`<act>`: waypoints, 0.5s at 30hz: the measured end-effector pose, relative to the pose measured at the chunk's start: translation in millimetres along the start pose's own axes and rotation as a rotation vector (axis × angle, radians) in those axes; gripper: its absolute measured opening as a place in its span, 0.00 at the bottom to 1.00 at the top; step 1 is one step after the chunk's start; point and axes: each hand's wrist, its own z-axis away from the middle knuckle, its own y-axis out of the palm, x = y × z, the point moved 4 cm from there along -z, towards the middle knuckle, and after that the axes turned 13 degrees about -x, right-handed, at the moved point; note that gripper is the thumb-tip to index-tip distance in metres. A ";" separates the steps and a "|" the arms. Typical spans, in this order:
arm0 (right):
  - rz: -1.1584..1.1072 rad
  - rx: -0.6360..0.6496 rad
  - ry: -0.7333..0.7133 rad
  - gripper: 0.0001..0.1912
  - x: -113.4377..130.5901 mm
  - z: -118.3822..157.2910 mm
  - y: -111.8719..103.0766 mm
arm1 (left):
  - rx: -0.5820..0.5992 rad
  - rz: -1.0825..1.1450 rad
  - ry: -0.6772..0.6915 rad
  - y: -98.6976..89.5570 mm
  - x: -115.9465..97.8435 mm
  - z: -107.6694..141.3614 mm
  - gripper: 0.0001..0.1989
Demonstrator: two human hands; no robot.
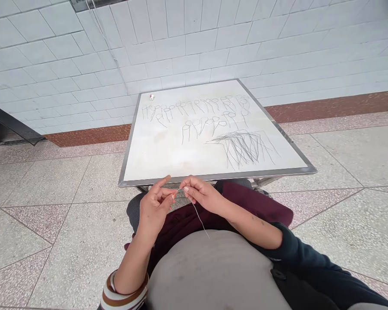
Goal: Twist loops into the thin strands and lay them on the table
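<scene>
A thin wire (199, 218) runs between my two hands, bent in a small arc, and its loose end hangs down over my lap. My left hand (155, 201) pinches one part of it between thumb and forefinger, the other fingers partly raised. Thumb and fingers of my right hand (198, 192) close on the wire a little to the right. Both hands are just in front of the near edge of a white table (168, 155). On it lie several wires with looped ends (186, 125) in rough rows, and a loose pile of unlooped wires (245, 148) at the right.
A small white and red object (151, 97) sits at the table's far left corner. The table has a grey metal rim (220, 175). Behind it stands a white tiled wall (171, 56) with a cable (106, 41). Dark red cloth (255, 200) covers my lap.
</scene>
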 end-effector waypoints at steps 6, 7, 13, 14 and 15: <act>0.115 -0.003 -0.051 0.11 2.6 0.5 0.8 | 0.037 -0.019 0.052 2.6 4.9 0.0 0.24; 0.155 -0.016 -0.079 0.10 3.3 0.9 0.3 | 0.048 -0.032 0.066 3.0 5.9 0.2 0.24; 0.329 -0.051 -0.235 0.06 7.0 1.7 1.9 | 0.030 -0.055 0.106 4.5 7.2 1.8 0.23; 0.343 -0.057 -0.257 0.06 7.5 1.6 2.3 | 0.025 -0.049 0.105 4.9 7.2 1.9 0.23; 0.356 -0.064 -0.279 0.06 8.0 1.4 2.3 | 0.023 -0.042 0.103 5.3 7.2 1.9 0.23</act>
